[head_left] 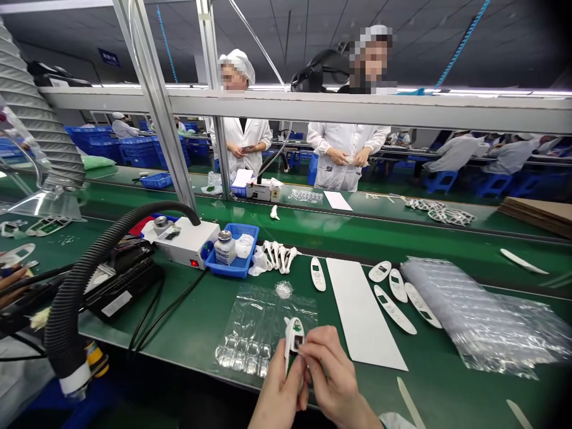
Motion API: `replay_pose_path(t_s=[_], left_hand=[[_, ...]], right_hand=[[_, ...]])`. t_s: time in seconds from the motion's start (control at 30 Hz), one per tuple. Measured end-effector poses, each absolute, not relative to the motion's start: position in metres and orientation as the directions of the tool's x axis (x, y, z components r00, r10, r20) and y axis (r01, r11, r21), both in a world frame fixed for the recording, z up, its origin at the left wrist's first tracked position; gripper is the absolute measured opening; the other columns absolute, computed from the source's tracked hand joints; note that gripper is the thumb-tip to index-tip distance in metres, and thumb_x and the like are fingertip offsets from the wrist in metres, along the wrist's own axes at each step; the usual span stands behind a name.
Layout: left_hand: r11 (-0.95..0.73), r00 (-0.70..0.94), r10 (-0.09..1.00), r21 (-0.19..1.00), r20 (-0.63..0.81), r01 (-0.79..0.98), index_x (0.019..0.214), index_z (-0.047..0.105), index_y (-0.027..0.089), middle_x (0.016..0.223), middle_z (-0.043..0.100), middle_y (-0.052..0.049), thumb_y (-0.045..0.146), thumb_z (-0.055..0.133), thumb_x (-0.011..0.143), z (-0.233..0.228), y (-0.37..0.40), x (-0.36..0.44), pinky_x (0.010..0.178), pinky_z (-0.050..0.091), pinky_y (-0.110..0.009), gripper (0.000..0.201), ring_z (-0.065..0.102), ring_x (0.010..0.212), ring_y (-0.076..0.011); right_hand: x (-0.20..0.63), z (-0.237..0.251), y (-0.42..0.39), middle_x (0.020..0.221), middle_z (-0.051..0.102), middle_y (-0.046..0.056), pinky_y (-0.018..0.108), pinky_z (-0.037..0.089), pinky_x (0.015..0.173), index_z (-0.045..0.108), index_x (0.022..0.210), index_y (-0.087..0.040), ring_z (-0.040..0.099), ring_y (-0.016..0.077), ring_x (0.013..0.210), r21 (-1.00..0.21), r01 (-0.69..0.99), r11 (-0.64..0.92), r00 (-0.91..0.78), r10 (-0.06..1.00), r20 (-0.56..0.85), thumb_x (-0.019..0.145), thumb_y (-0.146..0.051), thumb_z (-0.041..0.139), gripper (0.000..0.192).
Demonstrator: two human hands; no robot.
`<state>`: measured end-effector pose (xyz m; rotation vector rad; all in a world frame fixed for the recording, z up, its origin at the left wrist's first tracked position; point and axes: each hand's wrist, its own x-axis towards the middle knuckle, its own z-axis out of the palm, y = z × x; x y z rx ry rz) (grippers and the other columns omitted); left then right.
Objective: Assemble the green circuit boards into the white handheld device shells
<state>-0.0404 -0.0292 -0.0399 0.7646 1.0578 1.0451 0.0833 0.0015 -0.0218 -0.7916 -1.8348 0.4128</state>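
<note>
My left hand [279, 396] holds a small white plastic shell [292, 342] upright at the near edge of the green bench [201, 322]. My right hand [333, 375] pinches at the dark window on the shell's face with thumb and forefinger. Under the hands lies a clear bubble sheet [263, 328]. Several more white shells [395, 292] lie to the right of a white paper strip [361, 310], and one shell [317, 274] lies left of it.
A blue tray [233, 269] with a small bottle [224, 247], a white control box [185, 241] and a black corrugated hose [75, 292] stand at left. Clear bubble wrap [473, 316] lies at right. Two people in white coats stand beyond the conveyor [357, 232].
</note>
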Motion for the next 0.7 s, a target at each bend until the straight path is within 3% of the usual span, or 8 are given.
replay_pose_path(t_s=[0.07,0.17,0.27,0.37,0.47,0.57,0.7], left_hand=[[0.347,0.051,0.934,0.863,-0.353,-0.368,0.093,0.047,0.020,0.063,0.046,0.009,0.060,0.060,0.076,-0.037,-0.025,-0.050,0.044,0.023,-0.019,0.045,0.036,0.043,-0.0031],[0.332,-0.020,0.928,0.851,-0.371,-0.407,0.086,0.046,0.021,0.071,0.051,0.007,0.057,0.062,0.076,-0.032,-0.022,-0.066,0.046,0.024,-0.020,0.040,0.036,0.045,-0.0023],[0.311,-0.050,0.930,0.852,-0.365,-0.421,0.084,0.046,0.022,0.069,0.052,0.007,0.058,0.064,0.073,-0.028,-0.023,-0.076,0.045,0.023,-0.020,0.042,0.037,0.044,-0.0030],[0.301,-0.074,0.925,0.838,-0.372,-0.456,0.085,0.048,0.022,0.066,0.055,0.006,0.059,0.067,0.070,-0.030,-0.026,-0.084,0.043,0.024,-0.021,0.044,0.039,0.042,-0.0045],[0.283,-0.093,0.920,0.811,-0.380,-0.512,0.089,0.052,0.020,0.064,0.058,0.003,0.057,0.071,0.067,-0.034,-0.031,-0.094,0.046,0.033,-0.023,0.047,0.045,0.046,-0.0085],[0.283,-0.123,0.902,0.782,-0.414,-0.555,0.096,0.054,0.019,0.062,0.059,0.003,0.052,0.074,0.065,-0.039,-0.035,-0.104,0.047,0.036,-0.024,0.049,0.047,0.047,-0.0096],[0.298,-0.109,0.890,0.746,-0.443,-0.595,0.098,0.058,0.015,0.059,0.057,0.004,0.050,0.076,0.065,-0.043,-0.037,-0.107,0.043,0.031,-0.022,0.051,0.044,0.044,-0.0075]], right_hand=[[0.079,-0.016,0.021,0.083,0.060,0.004,0.035,0.041,0.076,0.055,0.087,-0.020,0.055,0.0177,0.079,-0.605,0.403,0.687,-0.262,0.720,0.643,0.090,-0.009,0.042,0.017],[0.068,-0.017,0.074,0.080,0.063,0.004,0.030,0.042,0.072,0.055,0.080,-0.019,0.056,0.0166,0.076,-0.642,0.609,0.466,-0.288,0.884,0.368,0.093,-0.018,0.039,0.020],[0.055,-0.035,0.122,0.073,0.063,0.002,0.028,0.041,0.068,0.060,0.075,-0.018,0.057,0.0164,0.070,-0.582,0.697,0.419,-0.338,0.908,0.249,0.086,-0.014,0.045,0.019],[0.055,-0.051,0.149,0.087,0.064,0.004,0.029,0.041,0.075,0.067,0.090,-0.019,0.060,0.0182,0.080,-0.515,0.755,0.406,-0.346,0.914,0.212,0.080,-0.011,0.054,0.018],[0.080,-0.052,0.171,0.104,0.061,0.008,0.030,0.041,0.084,0.065,0.106,-0.019,0.059,0.0191,0.092,-0.467,0.828,0.311,-0.247,0.949,0.194,0.085,-0.016,0.054,0.024],[0.115,-0.048,0.199,0.111,0.059,0.013,0.038,0.041,0.091,0.060,0.111,-0.012,0.057,0.0216,0.100,-0.435,0.889,0.144,-0.076,0.983,0.169,0.090,-0.020,0.051,0.024],[0.138,-0.050,0.224,0.106,0.062,0.006,0.042,0.047,0.087,0.059,0.108,-0.014,0.060,0.0198,0.096,-0.440,0.895,0.074,-0.031,0.994,0.104,0.090,-0.030,0.056,0.024]])
